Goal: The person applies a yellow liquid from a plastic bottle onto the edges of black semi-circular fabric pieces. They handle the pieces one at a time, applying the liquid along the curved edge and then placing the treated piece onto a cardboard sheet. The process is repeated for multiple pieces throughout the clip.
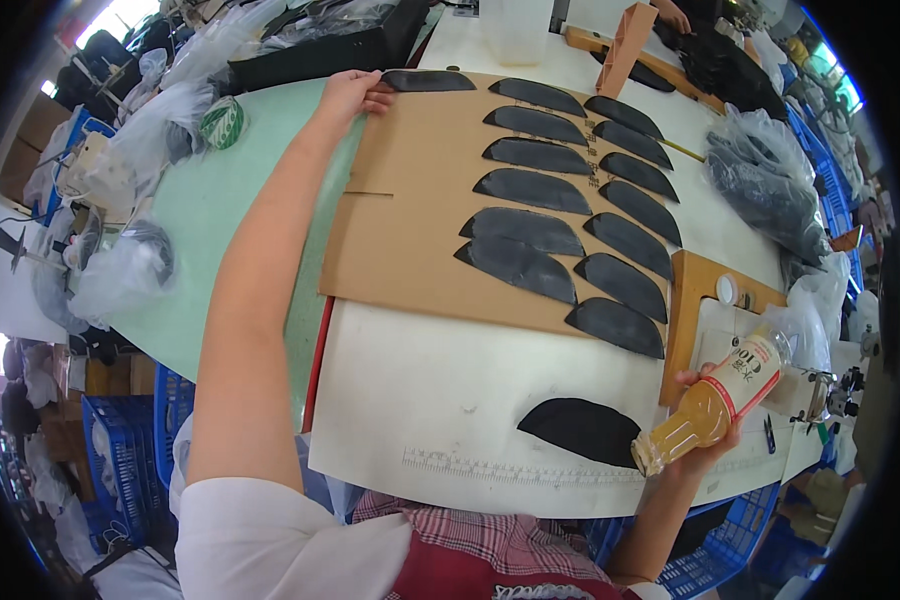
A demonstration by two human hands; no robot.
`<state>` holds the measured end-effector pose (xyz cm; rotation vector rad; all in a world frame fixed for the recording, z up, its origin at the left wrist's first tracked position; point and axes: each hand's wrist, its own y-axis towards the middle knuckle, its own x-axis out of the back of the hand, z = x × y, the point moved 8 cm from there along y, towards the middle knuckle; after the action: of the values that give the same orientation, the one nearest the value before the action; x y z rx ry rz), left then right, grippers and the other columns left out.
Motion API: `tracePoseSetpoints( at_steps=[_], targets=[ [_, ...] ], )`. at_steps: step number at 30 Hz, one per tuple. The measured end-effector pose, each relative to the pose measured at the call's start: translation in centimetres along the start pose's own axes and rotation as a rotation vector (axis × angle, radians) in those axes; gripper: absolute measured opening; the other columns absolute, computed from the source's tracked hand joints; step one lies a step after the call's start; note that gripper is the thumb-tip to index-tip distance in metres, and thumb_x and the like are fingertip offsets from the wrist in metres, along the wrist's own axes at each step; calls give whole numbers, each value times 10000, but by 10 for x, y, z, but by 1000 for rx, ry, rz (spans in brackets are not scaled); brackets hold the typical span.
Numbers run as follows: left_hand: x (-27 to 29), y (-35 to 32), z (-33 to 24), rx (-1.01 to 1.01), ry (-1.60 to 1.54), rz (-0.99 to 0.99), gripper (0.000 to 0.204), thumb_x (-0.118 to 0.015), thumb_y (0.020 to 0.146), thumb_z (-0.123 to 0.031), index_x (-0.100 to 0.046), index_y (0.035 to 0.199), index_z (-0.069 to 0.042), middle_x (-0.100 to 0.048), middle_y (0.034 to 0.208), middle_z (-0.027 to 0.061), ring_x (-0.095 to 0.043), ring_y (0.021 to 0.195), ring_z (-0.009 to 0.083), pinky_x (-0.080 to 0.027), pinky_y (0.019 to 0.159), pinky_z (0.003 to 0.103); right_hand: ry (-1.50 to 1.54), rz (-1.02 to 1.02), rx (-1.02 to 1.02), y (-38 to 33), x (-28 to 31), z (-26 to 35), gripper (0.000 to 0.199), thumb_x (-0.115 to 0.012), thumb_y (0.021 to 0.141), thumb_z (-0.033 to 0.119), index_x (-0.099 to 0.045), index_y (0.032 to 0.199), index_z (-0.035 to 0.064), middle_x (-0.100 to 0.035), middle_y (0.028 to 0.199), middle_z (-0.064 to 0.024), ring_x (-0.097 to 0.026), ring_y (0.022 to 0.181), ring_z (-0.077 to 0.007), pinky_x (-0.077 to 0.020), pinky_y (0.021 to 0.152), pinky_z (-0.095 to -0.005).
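Left hand [353,93]: arm stretched far forward, fingers pinching a black curved piece [428,81] at the cardboard sheet's [410,240] top edge.
Right hand [705,440]: wrapped around a tilted bottle [715,400] (amber liquid), near the table's [440,400] right edge.

Bare white board [440,400] near body open; black cut pieces [570,200] crowd cardboard [400,230]; plastic bags [770,180] block right edge.

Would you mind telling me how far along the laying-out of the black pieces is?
Two rows of black pieces already lie on the cardboard sheet. The left hand places another at the far edge; the right hand holds a bottle. One piece remains on the white board.
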<state>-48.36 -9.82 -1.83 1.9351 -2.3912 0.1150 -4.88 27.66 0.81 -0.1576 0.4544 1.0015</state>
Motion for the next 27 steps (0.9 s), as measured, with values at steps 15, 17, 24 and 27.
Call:
tracePoseSetpoints(
  at_steps=[15,17,24,27],
  targets=[
    [-121,-225,-41,-88,365,242,235,-549,832,-238,-567,931,-26,-591,826,10,-515,687,65,-421,580,206,-52,116,-70,-8,8,0,747,-419,730,602,-446,1108,-42,-570,906,-242,-564,849,-271,-430,720,-304],
    [-166,-292,-31,29,116,420,179,-568,822,-195,-563,888,-29,-574,819,8,-525,696,69,-444,602,208,-101,93,-15,-11,1,9,711,-411,753,574,-446,1105,-43,-575,896,-242,-574,848,-275,-444,714,-308],
    [-212,-350,-12,107,-126,465,151,-529,829,-82,-490,947,4,-501,1045,106,-492,933,132,-481,695,263,-325,120,53,-33,-15,44,623,-463,795,440,-372,1168,-51,-540,1032,-203,-561,910,-264,-450,777,-345],
    [-211,-350,-11,15,-159,436,139,-531,823,-67,-489,929,11,-500,1035,117,-507,906,138,-491,743,277,-485,6,307,-38,-20,61,554,-492,807,355,-376,1162,-54,-555,996,-193,-561,913,-256,-445,799,-339]
  ],
)
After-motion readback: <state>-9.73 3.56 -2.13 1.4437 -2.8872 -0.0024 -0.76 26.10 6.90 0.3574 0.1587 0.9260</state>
